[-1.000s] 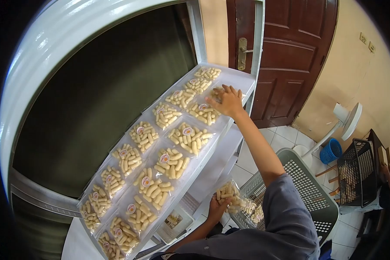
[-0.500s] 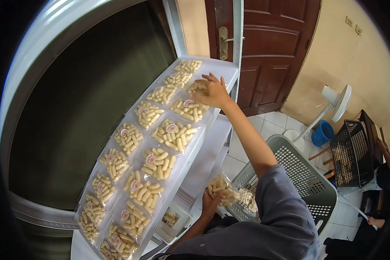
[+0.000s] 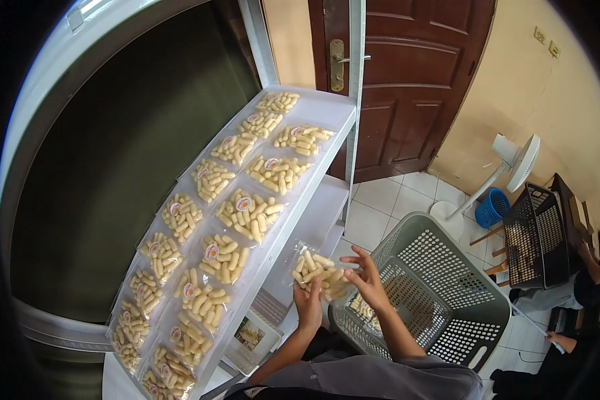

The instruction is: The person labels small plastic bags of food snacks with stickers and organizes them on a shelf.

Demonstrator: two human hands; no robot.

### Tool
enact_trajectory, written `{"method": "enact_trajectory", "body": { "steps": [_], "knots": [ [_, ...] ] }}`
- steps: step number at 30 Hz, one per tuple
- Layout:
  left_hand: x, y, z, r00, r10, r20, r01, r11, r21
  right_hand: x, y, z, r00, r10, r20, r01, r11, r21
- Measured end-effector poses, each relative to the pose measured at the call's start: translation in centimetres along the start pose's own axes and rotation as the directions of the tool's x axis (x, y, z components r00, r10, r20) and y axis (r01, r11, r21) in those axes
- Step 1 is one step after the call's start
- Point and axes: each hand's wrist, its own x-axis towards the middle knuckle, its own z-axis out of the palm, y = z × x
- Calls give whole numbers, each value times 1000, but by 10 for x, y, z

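Observation:
A clear bag of pale finger-shaped snacks (image 3: 319, 272) is held in front of my body. My left hand (image 3: 309, 305) grips its lower edge from below. At its right side is my right hand (image 3: 367, 275), fingers spread, close to the plastic. Two rows of similar bags with round labels lie on the white shelf (image 3: 337, 110); one such bag (image 3: 303, 139) is near its far end. Below my hands on the right stands a large grey-green perforated basket (image 3: 440, 267) with more bags (image 3: 367, 312) inside.
A brown door (image 3: 413, 80) is behind the shelf. On the right stand a white fan (image 3: 513, 163), a blue bin (image 3: 493, 208) and a black crate (image 3: 537, 233). Another person's hand (image 3: 563, 342) shows at the lower right. A lower shelf holds a framed item (image 3: 250, 335).
My right hand has come back from the far end of the shelf to the held bag. My left hand has raised that bag. The bag at the far end is now uncovered.

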Motion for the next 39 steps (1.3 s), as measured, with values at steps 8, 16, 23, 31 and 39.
{"method": "enact_trajectory", "body": {
  "steps": [8,16,23,31,39],
  "knots": [
    [14,-2,19,984,70,163,-44,986,-161,41,-34,-19,895,-312,-320,304,950,-75],
    [-2,-48,-61,946,-71,316,-244,486,839,246,-145,-39,796,-580,-175,538,809,-237],
    [-21,-72,-90,903,-219,369,-196,555,809,367,-109,-45,931,-264,-252,207,951,-232],
    [-27,-84,-92,895,-246,373,-172,581,795,371,-119,-24,887,-415,-200,169,697,-697],
    [-27,-76,-89,873,-366,323,-54,584,810,317,-152,-7,594,-790,-150,535,528,-660]
  ]
}}
